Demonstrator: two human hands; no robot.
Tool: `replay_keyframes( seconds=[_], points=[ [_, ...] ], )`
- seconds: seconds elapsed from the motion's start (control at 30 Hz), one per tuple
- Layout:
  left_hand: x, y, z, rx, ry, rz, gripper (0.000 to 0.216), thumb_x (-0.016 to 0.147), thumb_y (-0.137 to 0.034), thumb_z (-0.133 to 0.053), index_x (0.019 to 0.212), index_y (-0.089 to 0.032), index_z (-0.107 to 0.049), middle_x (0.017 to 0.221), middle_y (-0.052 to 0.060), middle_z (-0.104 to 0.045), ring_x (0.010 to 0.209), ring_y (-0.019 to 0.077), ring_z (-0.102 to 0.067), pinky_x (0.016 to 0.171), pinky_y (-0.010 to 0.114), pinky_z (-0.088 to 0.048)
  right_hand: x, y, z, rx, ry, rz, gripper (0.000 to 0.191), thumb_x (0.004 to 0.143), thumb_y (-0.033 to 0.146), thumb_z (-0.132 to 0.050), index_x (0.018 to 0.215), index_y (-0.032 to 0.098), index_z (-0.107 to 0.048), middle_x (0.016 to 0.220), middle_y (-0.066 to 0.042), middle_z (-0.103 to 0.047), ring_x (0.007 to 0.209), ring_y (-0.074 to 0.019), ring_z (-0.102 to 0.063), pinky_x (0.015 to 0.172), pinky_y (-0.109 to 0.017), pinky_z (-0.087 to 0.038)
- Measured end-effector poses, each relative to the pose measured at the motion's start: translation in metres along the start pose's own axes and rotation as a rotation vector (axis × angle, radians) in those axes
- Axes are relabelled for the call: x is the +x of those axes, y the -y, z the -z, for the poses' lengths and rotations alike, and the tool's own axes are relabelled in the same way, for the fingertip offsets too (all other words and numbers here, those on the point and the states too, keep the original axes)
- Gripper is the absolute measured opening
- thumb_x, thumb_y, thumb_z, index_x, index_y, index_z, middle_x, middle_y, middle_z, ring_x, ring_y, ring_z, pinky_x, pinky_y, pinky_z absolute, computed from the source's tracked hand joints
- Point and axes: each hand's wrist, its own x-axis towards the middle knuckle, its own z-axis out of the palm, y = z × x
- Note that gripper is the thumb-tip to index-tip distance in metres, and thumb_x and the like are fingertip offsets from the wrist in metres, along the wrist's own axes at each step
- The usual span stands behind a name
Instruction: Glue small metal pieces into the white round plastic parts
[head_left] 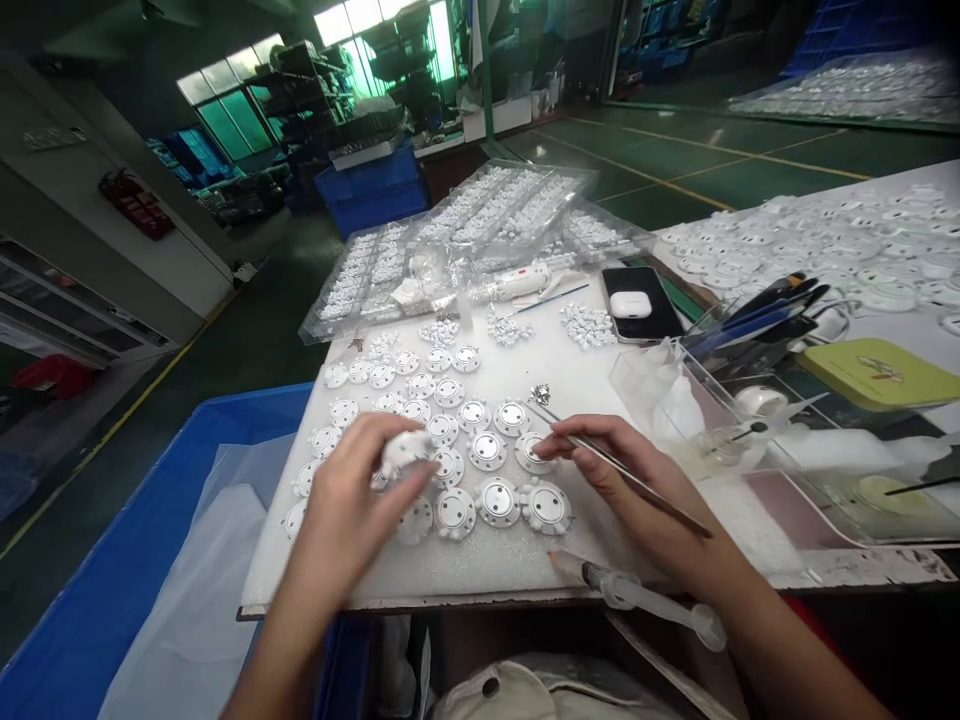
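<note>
My left hand (352, 500) is closed around the edge of a white round plastic part (406, 452), tilted and held above the board; it is slightly blurred. My right hand (626, 475) holds slim metal tweezers (637, 475), their tip pointing left toward a small heap of shiny metal bits (540, 394). Beneath and between the hands, rows of white discs with dark dots (487, 450) lie on a white foam board (487, 580). A syringe (637, 598) lies near the front edge, below my right hand.
Clear trays of small white parts (480, 215) stand at the back, with loose white piles (587, 326) before them. A black phone (652, 318) carries a white earbud case (630, 304). Clear boxes (750, 470) and a yellow tin (877, 372) are right; a blue bin (247, 405) is left.
</note>
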Motion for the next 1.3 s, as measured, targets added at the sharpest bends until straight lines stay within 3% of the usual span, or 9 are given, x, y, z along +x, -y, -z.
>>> replay_keyframes(
  seconds=[0.1,0.2,0.33,0.53,0.73,0.93,1.07,1.2,1.3],
  points=[
    [0.045,0.020,0.028,0.140,0.138,0.109,0.043,0.083,-0.044,-0.077,0.115,-0.022,-0.059,0.097,0.006,-0.065,0.076,0.0204,-0.062,0.061,0.029,-0.048,-0.006,-0.014,0.012,-0.150,-0.187,0.030,0.034,0.097,0.049,-0.065,0.117,0.024,-0.055,0.102,-0.006,-0.079,0.101,-0.0224,-0.075,0.083,-0.031,-0.060],
    [0.088,0.023,0.029,0.147,0.330,0.098,0.039,0.082,-0.047,-0.076,0.107,-0.021,-0.061,0.103,0.007,-0.065,0.083,0.0217,-0.062,0.068,0.032,-0.051,-0.012,-0.023,0.014,-0.428,-0.328,0.279,0.021,0.096,0.041,-0.068,0.107,0.023,-0.065,0.098,-0.003,-0.078,0.087,-0.0200,-0.076,0.073,-0.028,-0.060],
    [0.136,0.009,-0.005,0.122,0.598,-0.040,0.040,0.082,-0.046,-0.076,0.116,-0.025,-0.068,0.125,0.007,-0.065,0.101,0.0232,-0.063,0.083,0.035,-0.052,-0.015,-0.026,0.004,-0.645,-0.432,0.591,0.009,0.101,0.025,-0.060,0.107,0.021,-0.065,0.095,-0.003,-0.076,0.080,-0.0159,-0.073,0.074,-0.026,-0.058],
    [0.185,0.007,-0.066,0.181,0.815,-0.188,0.048,0.086,-0.037,-0.073,0.128,-0.018,-0.065,0.129,0.012,-0.065,0.110,0.0269,-0.061,0.093,0.042,-0.049,-0.009,-0.034,-0.005,-0.790,-0.517,0.632,0.007,0.103,0.023,-0.055,0.102,0.016,-0.058,0.085,-0.005,-0.070,0.074,-0.0164,-0.071,0.068,-0.027,-0.056],
    [0.189,0.017,-0.080,0.209,0.864,-0.246,0.052,0.090,-0.043,-0.071,0.135,-0.019,-0.060,0.144,0.011,-0.057,0.132,0.0303,-0.051,0.108,0.050,-0.042,-0.003,-0.035,-0.007,-0.799,-0.451,0.681,0.010,0.104,0.023,-0.053,0.099,0.016,-0.056,0.081,-0.005,-0.069,0.070,-0.0160,-0.070,0.065,-0.026,-0.054],
    [0.164,0.010,-0.033,0.337,0.851,-0.110,0.053,0.084,-0.051,-0.070,0.129,-0.023,-0.062,0.134,0.011,-0.059,0.118,0.0302,-0.057,0.093,0.040,-0.048,-0.020,-0.024,-0.001,-0.791,-0.593,0.810,0.013,0.095,0.005,-0.062,0.103,0.014,-0.057,0.079,-0.002,-0.067,0.066,-0.0128,-0.064,0.066,-0.024,-0.051],
    [0.149,0.016,-0.016,0.429,0.900,-0.009,0.059,0.078,-0.050,-0.072,0.129,-0.023,-0.063,0.132,0.014,-0.058,0.097,0.0286,-0.063,0.075,0.036,-0.050,-0.018,-0.027,-0.001,-0.886,-0.570,0.638,0.004,0.099,0.015,-0.060,0.097,0.017,-0.058,0.076,-0.001,-0.066,0.062,-0.0132,-0.062,0.060,-0.026,-0.045],
    [0.145,0.028,-0.029,0.397,0.883,-0.042,0.057,0.075,-0.051,-0.074,0.124,-0.021,-0.067,0.127,0.013,-0.062,0.114,0.0328,-0.058,0.082,0.037,-0.050,-0.005,-0.031,-0.002,-0.840,-0.434,0.489,0.019,0.105,0.025,-0.050,0.089,0.020,-0.057,0.072,0.001,-0.064,0.058,-0.0121,-0.062,0.054,-0.024,-0.045],
    [0.145,0.035,-0.035,0.335,0.817,-0.070,0.053,0.071,-0.047,-0.077,0.116,-0.019,-0.070,0.123,0.013,-0.065,0.114,0.0340,-0.059,0.085,0.040,-0.051,-0.010,-0.032,0.001,-0.787,-0.435,0.415,0.013,0.105,0.027,-0.051,0.104,0.020,-0.062,0.080,-0.001,-0.070,0.064,-0.0130,-0.068,0.054,-0.022,-0.050]
  ],
)
